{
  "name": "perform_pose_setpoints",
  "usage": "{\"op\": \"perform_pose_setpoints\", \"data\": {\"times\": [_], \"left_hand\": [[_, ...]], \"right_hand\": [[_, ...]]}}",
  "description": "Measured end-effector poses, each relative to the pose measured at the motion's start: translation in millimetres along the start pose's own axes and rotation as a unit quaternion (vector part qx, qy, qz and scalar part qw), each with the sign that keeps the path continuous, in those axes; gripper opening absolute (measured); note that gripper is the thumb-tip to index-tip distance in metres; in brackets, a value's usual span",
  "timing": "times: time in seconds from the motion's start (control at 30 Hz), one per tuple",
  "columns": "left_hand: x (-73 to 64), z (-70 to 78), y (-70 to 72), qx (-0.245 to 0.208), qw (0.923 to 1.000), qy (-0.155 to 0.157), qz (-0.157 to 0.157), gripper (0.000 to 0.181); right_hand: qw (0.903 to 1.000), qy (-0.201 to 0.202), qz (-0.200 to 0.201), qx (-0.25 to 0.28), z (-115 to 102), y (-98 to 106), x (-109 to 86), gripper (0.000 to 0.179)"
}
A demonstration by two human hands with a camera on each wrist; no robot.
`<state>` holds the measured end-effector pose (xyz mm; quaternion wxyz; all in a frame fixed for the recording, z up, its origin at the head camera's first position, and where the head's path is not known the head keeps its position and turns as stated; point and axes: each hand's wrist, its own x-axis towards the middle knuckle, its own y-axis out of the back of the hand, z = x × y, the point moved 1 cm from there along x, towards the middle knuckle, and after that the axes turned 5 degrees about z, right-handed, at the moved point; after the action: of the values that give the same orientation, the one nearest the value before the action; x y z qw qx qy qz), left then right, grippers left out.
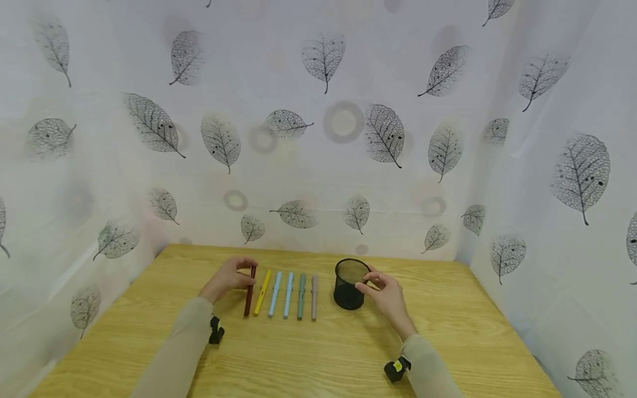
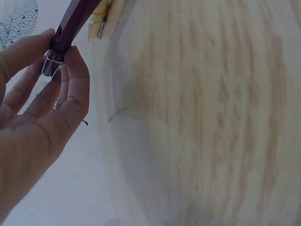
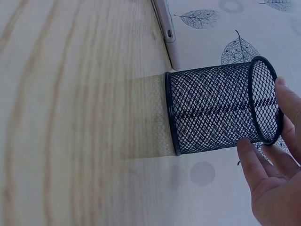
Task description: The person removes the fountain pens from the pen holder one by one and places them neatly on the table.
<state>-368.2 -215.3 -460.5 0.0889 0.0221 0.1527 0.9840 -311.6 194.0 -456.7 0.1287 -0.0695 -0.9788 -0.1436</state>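
My left hand (image 1: pixel 230 279) pinches a dark red pen (image 1: pixel 248 301) near its upper end, thumb on one side and fingertips on the other. The left wrist view shows the pen's metal clip (image 2: pixel 55 60) between those fingertips. To its right lie a yellow pen (image 1: pixel 262 294), two light blue pens (image 1: pixel 275 296), a green pen (image 1: pixel 301 298) and a mauve pen (image 1: pixel 314 298), roughly parallel. At the right, my right hand (image 1: pixel 389 298) holds a black mesh pen holder (image 3: pixel 211 110) by its rim, thumb and fingers spread around it. The holder stands upright on the table.
The wooden table (image 1: pixel 298 359) ends at a pale curtain (image 1: pixel 298 177) printed with leaves, which rises behind and along both sides. Dark wrist devices (image 1: pixel 396 369) sit at both sleeves.
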Motion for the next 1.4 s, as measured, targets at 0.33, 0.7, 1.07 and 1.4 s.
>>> {"op": "perform_pose_setpoints", "data": {"times": [0.33, 0.7, 1.07, 1.4], "left_hand": [[13.2, -9.2, -3.2, 0.118, 0.9929, -0.014, -0.008, 0.048], [15.2, -13.6, -1.9, 0.123, 0.9919, 0.005, -0.033, 0.051], [13.2, -16.8, -2.0, 0.128, 0.9914, 0.017, -0.021, 0.048], [15.0, -18.0, -0.5, 0.121, 0.9922, 0.026, -0.019, 0.047]], "right_hand": [[1.0000, 0.002, 0.000, 0.005, 0, 1, -1.6, 0.032], [0.9999, 0.004, 0.005, -0.011, 1, -1, -0.1, 0.027], [0.9998, -0.016, -0.006, 0.010, -5, 1, -2.3, 0.030], [0.9999, -0.003, 0.002, -0.009, 3, 0, 0.5, 0.030]]}}
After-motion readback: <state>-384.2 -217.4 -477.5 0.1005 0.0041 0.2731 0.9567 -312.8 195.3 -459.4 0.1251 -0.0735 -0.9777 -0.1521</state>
